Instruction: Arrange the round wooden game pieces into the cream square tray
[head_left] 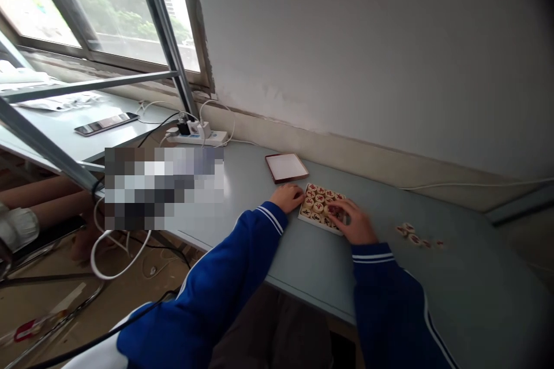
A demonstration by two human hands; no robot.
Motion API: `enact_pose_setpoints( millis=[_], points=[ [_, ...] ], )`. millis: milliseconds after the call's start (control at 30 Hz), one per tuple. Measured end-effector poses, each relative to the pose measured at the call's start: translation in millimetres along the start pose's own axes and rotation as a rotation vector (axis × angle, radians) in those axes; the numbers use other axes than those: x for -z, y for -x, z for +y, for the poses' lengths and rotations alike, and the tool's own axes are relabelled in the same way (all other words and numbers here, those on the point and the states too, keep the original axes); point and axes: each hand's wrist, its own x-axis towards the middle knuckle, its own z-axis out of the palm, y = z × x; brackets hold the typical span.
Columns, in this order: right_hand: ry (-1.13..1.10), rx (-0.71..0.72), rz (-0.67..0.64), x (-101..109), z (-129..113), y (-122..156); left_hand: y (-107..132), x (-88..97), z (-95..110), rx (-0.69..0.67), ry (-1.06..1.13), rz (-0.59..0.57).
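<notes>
A shallow wooden box full of round Chinese chess pieces lies on the grey-blue table. My left hand rests against the box's left edge, fingers curled. My right hand lies over the box's right side, fingertips on the pieces there; whether it holds one is hidden. The box's lid lies flat just behind the box. Several loose chess pieces sit on the table to the right of my right hand. Both arms wear blue sleeves with white stripes.
A white power strip with plugs and cables sits by the wall at the back left. A phone lies on the neighbouring desk under the window. A blurred patch covers the table's left end. White cable loops hang off the left edge.
</notes>
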Motion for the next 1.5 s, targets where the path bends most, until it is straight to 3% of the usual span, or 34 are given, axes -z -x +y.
enact_pose_setpoints(
  millis=[200,367,467,633,733,867,1033,1267,1500],
  points=[
    [-0.008,0.031,0.003,-0.9,2.7,0.0,-0.7,1.6,0.2,-0.003,0.019,-0.004],
    [0.171,0.016,-0.018,-3.2,1.6,0.1,-1.6,1.6,-0.7,0.002,0.032,-0.006],
    [0.288,-0.05,0.043,3.9,4.8,1.5,-1.8,1.2,-1.9,-0.002,0.051,-0.005],
    [0.657,-0.434,0.301,31.6,50.2,30.1,-3.7,2.1,-3.1,-0.017,0.071,-0.016],
    [0.753,-0.572,0.264,42.4,88.6,58.8,-5.3,3.0,-3.1,0.001,0.101,-0.034],
    [0.666,-0.557,0.187,43.1,112.4,77.2,-6.4,2.5,-3.0,-0.005,0.145,-0.037],
    [0.517,-0.456,0.177,30.5,99.1,58.0,-8.4,-1.1,-2.3,-0.047,0.192,-0.041],
    [0.449,-0.322,0.097,4.3,78.4,15.7,-21.9,-10.5,-8.9,0.052,0.199,-0.023],
    [0.493,-0.291,0.129,4.7,68.6,2.3,-28.6,-15.9,-14.5,0.091,0.18,0.018]
  ],
)
